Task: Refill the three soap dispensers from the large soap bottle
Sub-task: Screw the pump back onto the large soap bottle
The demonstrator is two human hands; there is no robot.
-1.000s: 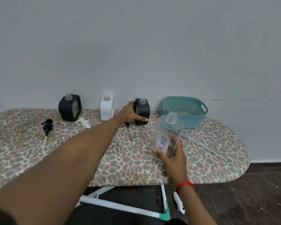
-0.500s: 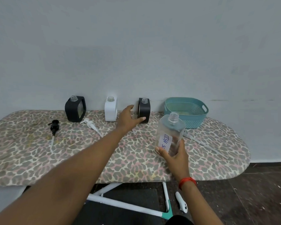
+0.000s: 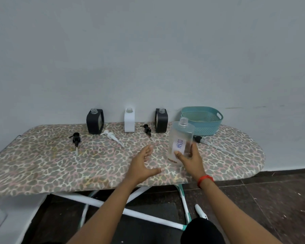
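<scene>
Left hand (image 3: 143, 162): centre of frame, hovering low over the ironing board (image 3: 60, 164), palm turned inward. Fingers apart and loosely bent, thumb stretched toward the right, gripping nothing.
Right hand (image 3: 190, 161): just right of centre, red wristband (image 3: 205, 179) on the wrist. Thumb on the label face, fingers wrapped round the far side, clamped on the lower body of the large bottle (image 3: 180, 138).
Large bottle: clear, uncapped, neck up, leaning slightly. Base at or just above the cover; cannot tell which.
Dispensers: in a row against the wall in mid-frame, all uncapped: left black dispenser (image 3: 95, 121), white dispenser (image 3: 129, 120), right black dispenser (image 3: 161, 120), standing apart from one another.
Pumps: lying loose in front of the row: black pump (image 3: 76, 139) at left, white pump (image 3: 111, 136), small black pump (image 3: 147, 129), long-tubed pump (image 3: 217, 147) to the right of the bottle.
Basket (image 3: 203, 122): teal, behind the bottle, near the wall.
Edges: near edge of the board beneath both wrists; rounded end at right of frame.
Room: stretch of patterned cover between the hands and the pumps; broader stretch at lower left.
</scene>
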